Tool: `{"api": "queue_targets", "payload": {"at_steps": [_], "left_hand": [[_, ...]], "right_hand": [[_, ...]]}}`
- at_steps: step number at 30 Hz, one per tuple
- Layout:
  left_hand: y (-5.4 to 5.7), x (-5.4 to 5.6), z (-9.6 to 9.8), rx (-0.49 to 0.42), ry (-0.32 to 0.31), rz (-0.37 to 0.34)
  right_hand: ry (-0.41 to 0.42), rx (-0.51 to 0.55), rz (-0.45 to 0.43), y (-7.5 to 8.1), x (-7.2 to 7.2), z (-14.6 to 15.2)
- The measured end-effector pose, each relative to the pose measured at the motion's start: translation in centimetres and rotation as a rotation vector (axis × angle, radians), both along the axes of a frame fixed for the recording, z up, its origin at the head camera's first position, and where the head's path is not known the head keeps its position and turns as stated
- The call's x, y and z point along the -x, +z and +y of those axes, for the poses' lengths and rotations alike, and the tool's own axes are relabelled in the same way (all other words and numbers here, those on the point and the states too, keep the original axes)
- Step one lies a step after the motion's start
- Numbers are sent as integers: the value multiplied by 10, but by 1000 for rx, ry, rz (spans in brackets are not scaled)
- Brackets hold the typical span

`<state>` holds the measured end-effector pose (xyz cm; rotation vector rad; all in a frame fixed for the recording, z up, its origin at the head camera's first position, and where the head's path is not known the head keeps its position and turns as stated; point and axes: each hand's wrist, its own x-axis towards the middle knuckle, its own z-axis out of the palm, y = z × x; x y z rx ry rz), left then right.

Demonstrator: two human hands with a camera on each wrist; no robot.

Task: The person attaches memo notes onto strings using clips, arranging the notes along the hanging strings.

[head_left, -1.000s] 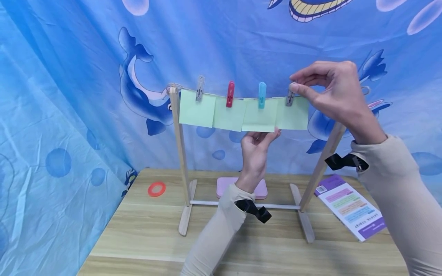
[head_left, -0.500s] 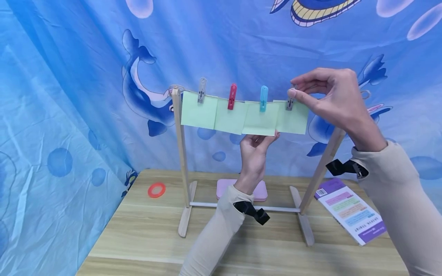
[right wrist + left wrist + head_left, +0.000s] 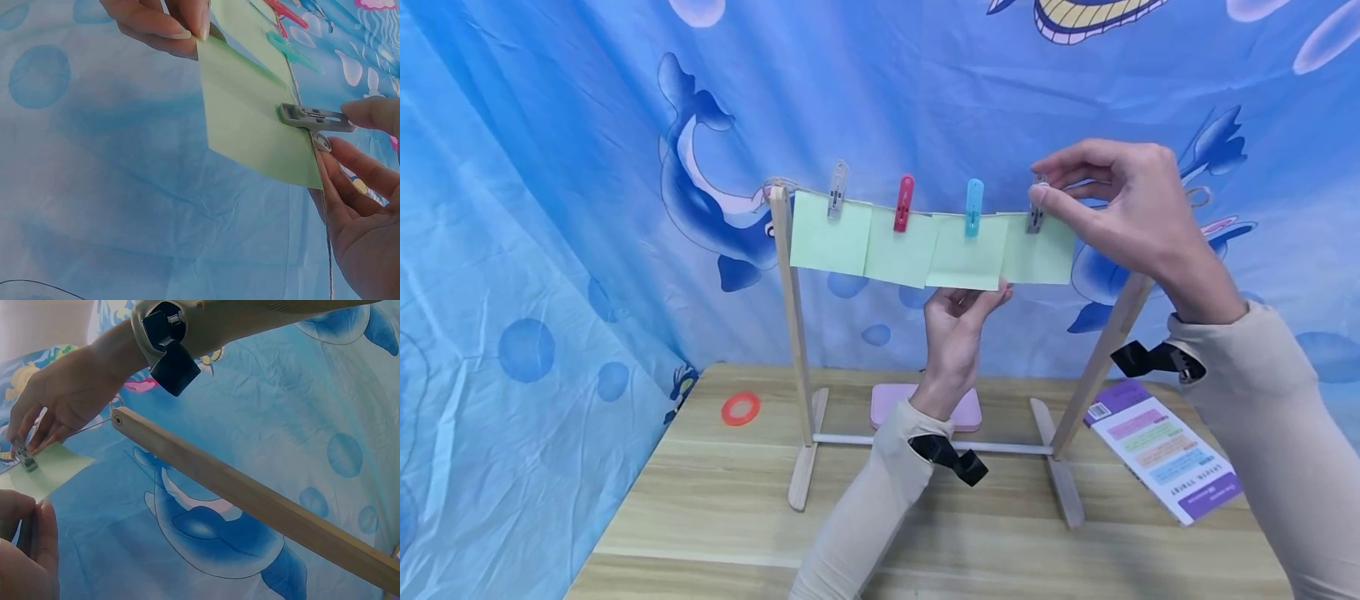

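Note:
Four green paper squares hang in a row from a string, so several overlap at their edges. My right hand pinches the handle end of a grey clothespin, whose jaws sit over the top edge of the rightmost green paper and the string. Below the row, my left hand pinches that paper's lower left corner between thumb and fingers. A clear clothespin, a red clothespin and a blue clothespin grip the other papers.
A wooden stand has a left post and a right post, joined low by a white rod. On the table lie a red ring, a pink case and a purple-and-white packet. Patterned blue cloth hangs behind.
The hands keep their holds on the clothespin and the paper. The whole head view dips and returns slightly; the grey clothespin shifts a touch to the right with the right hand.

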<state>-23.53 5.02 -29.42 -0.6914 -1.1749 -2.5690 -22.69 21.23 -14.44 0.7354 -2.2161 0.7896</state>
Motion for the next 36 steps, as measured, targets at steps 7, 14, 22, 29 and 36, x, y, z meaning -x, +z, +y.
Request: {"api": "queue_targets", "payload": {"at_steps": [7, 14, 22, 29, 36], "left_hand": [[-1, 0, 0, 9, 16, 7], [-1, 0, -2, 53, 18, 20], [-6, 1, -6, 63, 24, -2], [-14, 1, -18, 80, 25, -17], [-26, -2, -30, 164, 29, -33]], "right_hand": [[-4, 17, -27, 0, 1, 2], [-5, -3, -36, 0, -1, 2], [39, 54, -1, 2, -1, 2], [62, 120, 73, -1, -13, 7], [126, 139, 118, -9, -29, 15]]}}
